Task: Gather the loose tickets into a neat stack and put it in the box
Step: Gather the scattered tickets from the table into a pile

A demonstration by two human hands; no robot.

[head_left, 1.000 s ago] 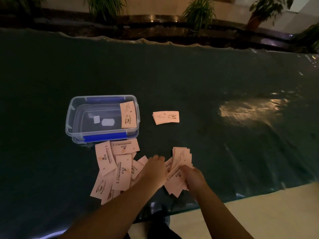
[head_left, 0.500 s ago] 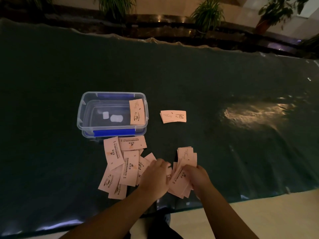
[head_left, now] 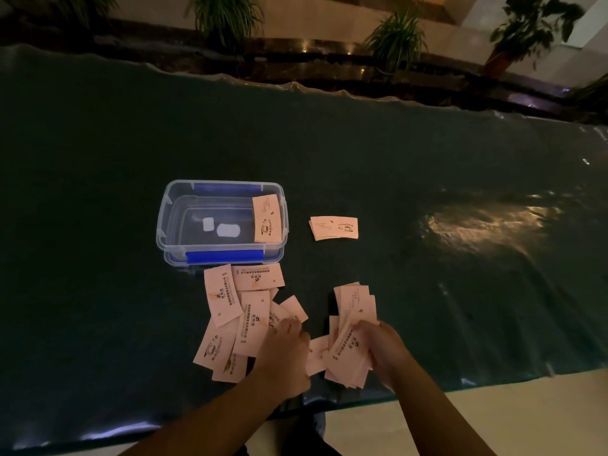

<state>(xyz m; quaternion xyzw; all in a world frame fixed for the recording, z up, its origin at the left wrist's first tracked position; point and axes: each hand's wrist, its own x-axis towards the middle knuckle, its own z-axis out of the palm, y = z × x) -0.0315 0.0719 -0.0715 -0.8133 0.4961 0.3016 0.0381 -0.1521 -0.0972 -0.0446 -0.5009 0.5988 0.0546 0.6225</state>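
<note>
Now: tickets half gathered

Our right hand [head_left: 383, 352] grips a fanned bunch [head_left: 353, 327] of pink tickets. Our left hand [head_left: 284, 353] lies knuckles up, fingers curled down on the loose tickets [head_left: 237, 317] spread just in front of the box [head_left: 184, 209]; whether it pinches one, we cannot tell. One stack [head_left: 267, 218] sits inside the box at its right end, another stack [head_left: 334, 228] on the table [head_left: 427, 159] beside it.

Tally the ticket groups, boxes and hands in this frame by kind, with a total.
Ticket groups: 4 (stack in box, small stack beside the box, loose spread, bundle in right hand)
Boxes: 1 (box)
Hands: 2 (left hand, right hand)
Total: 7
</note>
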